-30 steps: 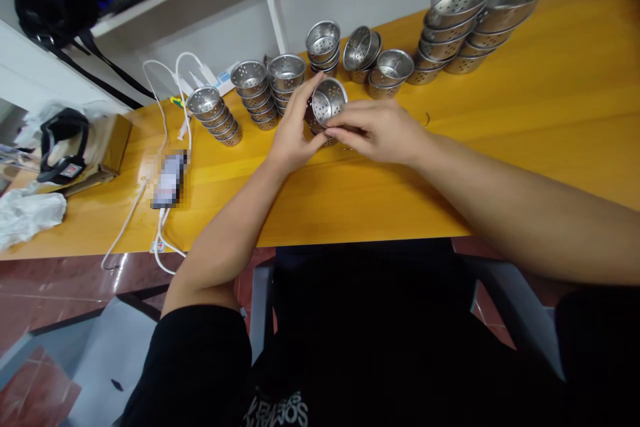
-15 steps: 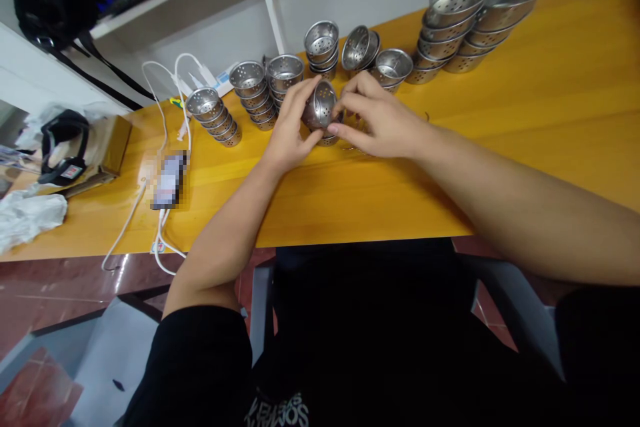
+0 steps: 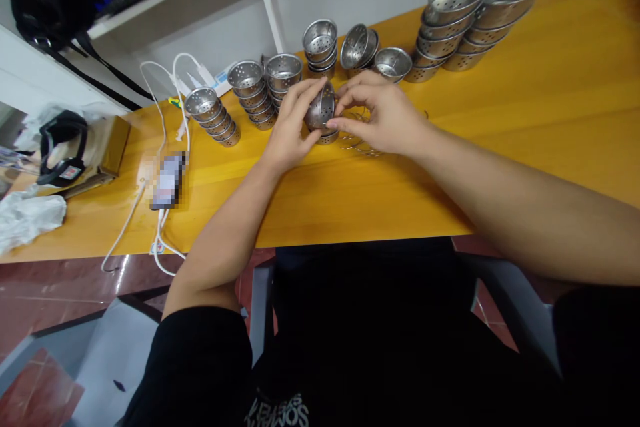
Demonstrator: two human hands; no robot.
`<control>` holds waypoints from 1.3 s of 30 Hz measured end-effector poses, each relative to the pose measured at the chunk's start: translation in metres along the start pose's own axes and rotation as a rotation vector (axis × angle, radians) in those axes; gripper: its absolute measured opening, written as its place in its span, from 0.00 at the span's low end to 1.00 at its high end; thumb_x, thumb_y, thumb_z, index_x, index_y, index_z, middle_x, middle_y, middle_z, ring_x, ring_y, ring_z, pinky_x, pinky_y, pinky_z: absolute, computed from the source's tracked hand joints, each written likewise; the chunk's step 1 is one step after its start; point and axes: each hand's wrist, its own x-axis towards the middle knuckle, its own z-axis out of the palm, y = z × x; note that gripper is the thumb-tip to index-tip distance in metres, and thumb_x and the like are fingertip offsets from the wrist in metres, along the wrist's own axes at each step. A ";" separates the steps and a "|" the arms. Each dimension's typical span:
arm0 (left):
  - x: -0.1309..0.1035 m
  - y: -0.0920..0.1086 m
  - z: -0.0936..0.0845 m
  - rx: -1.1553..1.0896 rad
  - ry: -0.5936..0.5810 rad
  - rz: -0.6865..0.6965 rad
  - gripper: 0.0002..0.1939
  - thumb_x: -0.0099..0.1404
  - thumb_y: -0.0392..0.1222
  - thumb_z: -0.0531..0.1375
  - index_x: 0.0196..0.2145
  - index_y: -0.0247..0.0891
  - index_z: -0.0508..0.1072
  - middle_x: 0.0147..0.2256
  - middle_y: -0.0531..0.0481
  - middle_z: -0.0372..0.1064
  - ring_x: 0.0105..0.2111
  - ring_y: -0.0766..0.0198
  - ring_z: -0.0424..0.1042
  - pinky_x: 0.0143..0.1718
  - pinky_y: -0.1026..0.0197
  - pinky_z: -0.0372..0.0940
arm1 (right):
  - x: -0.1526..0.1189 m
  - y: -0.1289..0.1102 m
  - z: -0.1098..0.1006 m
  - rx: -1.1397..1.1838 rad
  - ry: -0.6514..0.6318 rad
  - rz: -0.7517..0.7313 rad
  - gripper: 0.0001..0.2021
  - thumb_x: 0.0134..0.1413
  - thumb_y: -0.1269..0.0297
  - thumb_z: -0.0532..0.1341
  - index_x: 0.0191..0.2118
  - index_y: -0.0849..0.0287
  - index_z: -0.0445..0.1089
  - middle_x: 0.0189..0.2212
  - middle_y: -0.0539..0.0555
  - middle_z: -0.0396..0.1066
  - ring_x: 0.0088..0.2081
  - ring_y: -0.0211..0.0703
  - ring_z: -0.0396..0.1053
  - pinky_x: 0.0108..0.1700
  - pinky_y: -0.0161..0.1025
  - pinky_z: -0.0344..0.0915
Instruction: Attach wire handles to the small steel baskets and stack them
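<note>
A perforated metal cup (image 3: 321, 109) is tilted on its side, its opening toward the right. My left hand (image 3: 293, 123) grips it from the left, fingers over the top and thumb below. At the cup's rim, the thumb and fingers of my right hand (image 3: 376, 112) are pinched together; what lies between them is too small to make out. Another metal cup (image 3: 328, 138) shows partly beneath the held one. Thin wire pieces (image 3: 364, 147) lie on the table under my right hand.
Stacks of perforated cups (image 3: 249, 90) line the back of the yellow table (image 3: 320, 207), with tall stacks (image 3: 437, 33) at the right. A phone (image 3: 169, 180) with white cables, a cardboard box (image 3: 113, 147) and a headset (image 3: 63, 147) are on the left.
The held cup has turned a little, its opening facing further right. My right hand has shifted slightly, and more of the wire pieces below it now show.
</note>
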 end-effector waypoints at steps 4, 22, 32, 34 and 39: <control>0.001 0.002 -0.001 0.007 0.001 -0.033 0.47 0.85 0.82 0.61 0.91 0.62 0.63 0.85 0.38 0.70 0.88 0.26 0.70 0.95 0.21 0.58 | 0.000 0.002 0.000 -0.045 -0.021 -0.004 0.32 0.76 0.26 0.80 0.78 0.20 0.86 0.70 0.56 0.88 0.67 0.83 0.83 0.70 0.91 0.80; -0.004 -0.014 -0.007 -0.030 -0.031 -0.085 0.58 0.79 0.90 0.65 0.90 0.57 0.62 0.88 0.35 0.68 0.92 0.28 0.65 0.98 0.26 0.54 | 0.003 0.006 -0.009 0.226 -0.072 -0.027 0.17 0.82 0.26 0.73 0.56 0.25 0.95 0.62 0.54 0.91 0.66 0.75 0.85 0.75 0.86 0.80; -0.018 -0.031 0.022 -0.219 0.098 -0.310 0.58 0.81 0.90 0.63 0.91 0.56 0.56 0.81 0.33 0.71 0.85 0.36 0.75 0.91 0.31 0.71 | 0.000 0.069 -0.020 -0.017 -0.032 -0.019 0.33 0.78 0.16 0.71 0.54 0.40 0.93 0.57 0.65 0.90 0.59 0.75 0.83 0.70 0.80 0.80; -0.018 -0.028 0.023 -0.204 0.091 -0.297 0.55 0.81 0.88 0.65 0.89 0.56 0.61 0.81 0.34 0.71 0.87 0.37 0.73 0.92 0.30 0.69 | -0.002 0.095 -0.019 -0.075 -0.138 -0.068 0.36 0.73 0.14 0.74 0.47 0.47 0.91 0.47 0.65 0.87 0.48 0.67 0.82 0.61 0.74 0.84; -0.018 -0.026 0.022 -0.204 0.094 -0.286 0.56 0.77 0.88 0.71 0.85 0.51 0.68 0.81 0.32 0.74 0.82 0.36 0.79 0.87 0.30 0.77 | -0.003 0.115 -0.016 -0.141 -0.199 -0.064 0.29 0.75 0.22 0.78 0.44 0.44 0.89 0.42 0.59 0.84 0.46 0.64 0.83 0.57 0.70 0.87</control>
